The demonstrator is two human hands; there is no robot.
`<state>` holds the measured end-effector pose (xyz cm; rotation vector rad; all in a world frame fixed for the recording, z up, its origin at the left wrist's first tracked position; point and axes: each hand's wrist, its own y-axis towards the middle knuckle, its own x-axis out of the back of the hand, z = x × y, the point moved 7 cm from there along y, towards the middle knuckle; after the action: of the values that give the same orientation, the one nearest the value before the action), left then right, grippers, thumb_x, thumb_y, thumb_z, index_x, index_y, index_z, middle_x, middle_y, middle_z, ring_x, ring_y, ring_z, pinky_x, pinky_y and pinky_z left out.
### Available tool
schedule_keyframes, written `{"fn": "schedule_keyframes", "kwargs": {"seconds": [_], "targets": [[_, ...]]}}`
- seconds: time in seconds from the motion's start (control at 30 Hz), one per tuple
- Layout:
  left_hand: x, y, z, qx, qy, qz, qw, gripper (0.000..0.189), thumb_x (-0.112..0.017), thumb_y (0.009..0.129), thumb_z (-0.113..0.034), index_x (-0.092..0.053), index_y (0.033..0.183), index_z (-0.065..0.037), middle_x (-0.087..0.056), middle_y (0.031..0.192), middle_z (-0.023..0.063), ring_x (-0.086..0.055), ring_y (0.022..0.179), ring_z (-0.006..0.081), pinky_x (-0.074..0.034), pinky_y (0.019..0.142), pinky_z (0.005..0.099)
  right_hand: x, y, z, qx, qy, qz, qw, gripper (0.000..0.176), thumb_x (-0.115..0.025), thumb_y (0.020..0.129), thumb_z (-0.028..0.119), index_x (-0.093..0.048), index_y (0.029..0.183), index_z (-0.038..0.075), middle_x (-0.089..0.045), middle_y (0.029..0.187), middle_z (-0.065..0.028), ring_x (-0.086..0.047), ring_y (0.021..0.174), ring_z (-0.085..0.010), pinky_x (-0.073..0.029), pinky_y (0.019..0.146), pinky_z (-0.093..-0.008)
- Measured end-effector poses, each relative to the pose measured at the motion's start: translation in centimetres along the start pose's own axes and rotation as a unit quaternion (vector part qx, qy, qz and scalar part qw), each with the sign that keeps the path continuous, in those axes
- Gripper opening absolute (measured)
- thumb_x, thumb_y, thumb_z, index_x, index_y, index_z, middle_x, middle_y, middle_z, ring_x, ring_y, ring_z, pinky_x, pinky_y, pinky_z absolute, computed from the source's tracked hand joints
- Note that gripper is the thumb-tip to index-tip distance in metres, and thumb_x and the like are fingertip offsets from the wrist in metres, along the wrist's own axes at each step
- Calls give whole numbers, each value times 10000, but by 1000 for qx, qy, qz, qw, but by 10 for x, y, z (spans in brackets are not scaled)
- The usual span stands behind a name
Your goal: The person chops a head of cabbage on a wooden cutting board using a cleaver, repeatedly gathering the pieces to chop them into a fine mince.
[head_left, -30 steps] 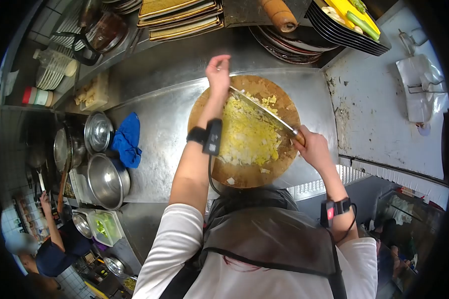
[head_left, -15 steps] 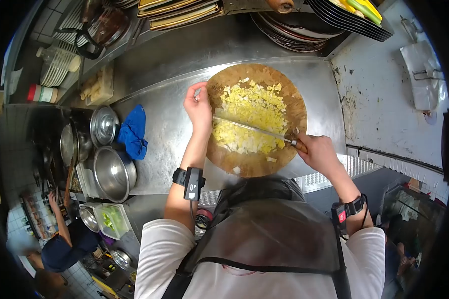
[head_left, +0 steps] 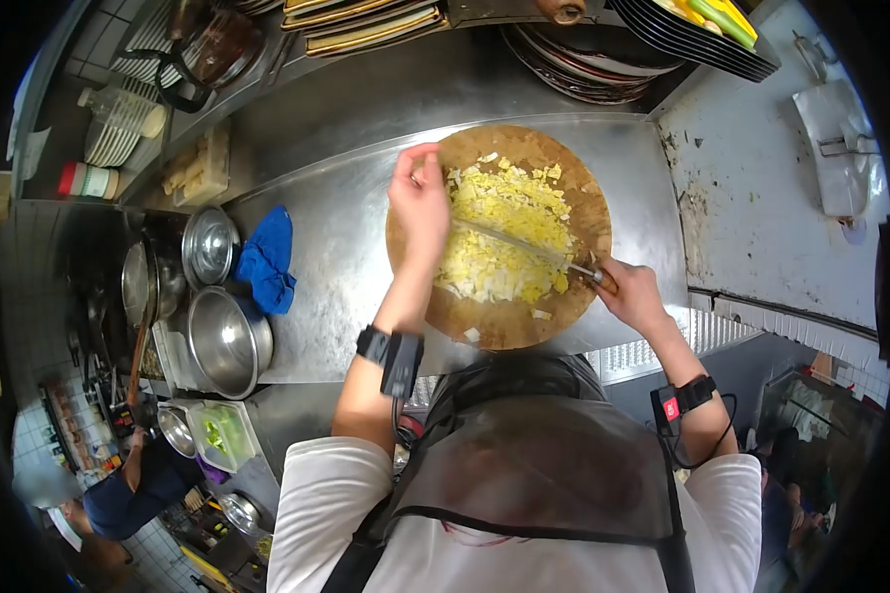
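My right hand (head_left: pixel 635 296) grips the wooden handle of a knife (head_left: pixel 524 245), whose blade shows nearly edge-on as a thin line across the food. Under it, finely chopped yellow and white food (head_left: pixel 504 203) covers much of a round wooden chopping block (head_left: pixel 588 212), a few pale pieces lying apart near its front edge. Over the left part of the block, my left hand (head_left: pixel 422 208) is raised with fingers curled in, close to the blade's far end. Nothing shows between those fingers.
The block stands on a steel counter (head_left: pixel 336 247). Left are a blue cloth (head_left: pixel 267 262), metal bowls (head_left: pixel 229 341) and a tub with green pieces (head_left: pixel 218 435). Stacked plates (head_left: pixel 583 69) line the back shelf. Another person (head_left: pixel 133 494) stands at the lower left; a wall (head_left: pixel 761 188) bounds the right.
My left hand has moved right and slightly up, further over the block. My right hand and the knife have shifted slightly right. The other person's arm at lower left has come down.
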<state>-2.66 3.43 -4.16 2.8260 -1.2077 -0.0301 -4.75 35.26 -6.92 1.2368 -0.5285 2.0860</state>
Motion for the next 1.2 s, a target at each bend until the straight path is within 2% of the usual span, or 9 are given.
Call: {"fn": "schedule_keyframes", "kwargs": {"seconds": [0.2, 0.37, 0.6, 0.67, 0.77, 0.83, 0.9, 1.07, 1.2], "targets": [[16, 36, 61, 177, -118, -32, 977, 146, -507, 957, -79, -585, 1081, -77, -352, 557, -63, -280, 456, 38, -215, 418, 221, 62, 47, 63, -26, -74, 102, 992, 249, -696, 780, 210, -569, 936, 64, -620, 666, -164, -610, 687, -385, -471, 604, -472], [22, 42, 72, 211, -168, -25, 963, 148, -517, 952, -84, -587, 1081, -68, -358, 558, -63, -296, 462, 46, -250, 426, 230, 78, 77, 66, 18, -125, 116, 985, 250, -685, 787, 240, -579, 945, 78, -636, 685, -145, -622, 686, -367, -480, 619, -466], [3, 12, 34, 72, -31, -72, 994, 113, -526, 959, -88, -630, 1004, -95, -433, 570, -92, -313, 457, 8, -243, 410, 209, 27, 45, -8, 1, -73, 52, 996, 249, -700, 742, 192, -566, 926, 91, -650, 736, -121, -631, 689, -342, -488, 609, -444], [-11, 5, 7, 1, -38, -1, 999, 111, -530, 956, -77, -631, 999, -89, -424, 574, -109, -305, 468, -9, -227, 416, 200, 17, 32, -18, -2, -40, 29, 999, 250, -703, 735, 181, -560, 920, 91, -651, 746, -120, -632, 690, -342, -489, 608, -443], [-29, 17, -9, -40, -23, 9, 999, 106, -536, 954, -71, -633, 994, -87, -412, 578, -122, -294, 466, -15, -220, 416, 200, 13, 26, -21, -21, -3, 9, 1000, 250, -702, 737, 177, -555, 918, 87, -649, 743, -124, -633, 693, -343, -490, 612, -445], [-29, 34, -1, -26, -30, 5, 999, 107, -531, 958, -82, -634, 988, -87, -399, 565, -112, -284, 458, -6, -214, 412, 204, 19, 31, -13, -40, -1, 7, 999, 250, -699, 745, 183, -555, 923, 83, -646, 729, -128, -634, 696, -345, -490, 616, -448], [-17, 48, 46, 118, -68, -49, 990, 104, -530, 960, -93, -630, 988, -87, -387, 555, -98, -286, 453, 5, -207, 412, 208, 25, 43, 1, -66, -70, 73, 993, 253, -687, 766, 193, -572, 958, 76, -643, 709, -142, -633, 698, -352, -490, 620, -453], [-1, 68, 71, 184, -153, -47, 970, 146, -489, 954, -64, -603, 1044, -75, -370, 552, -64, -271, 436, 52, -233, 412, 237, 83, 80, 55, -31, -90, 104, 990, 271, -678, 784, 213, -610, 1008, 78, -647, 714, -160, -637, 720, -352, -493, 659, -453], [2, 68, 74, 196, -173, -49, 964, 142, -497, 953, -67, -609, 1037, -86, -410, 587, -55, -309, 454, 48, -254, 418, 233, 86, 98, 49, -19, -149, 141, 978, 269, -684, 779, 216, -628, 1005, 80, -654, 747, -159, -639, 744, -347, -495, 695, -443]]}}
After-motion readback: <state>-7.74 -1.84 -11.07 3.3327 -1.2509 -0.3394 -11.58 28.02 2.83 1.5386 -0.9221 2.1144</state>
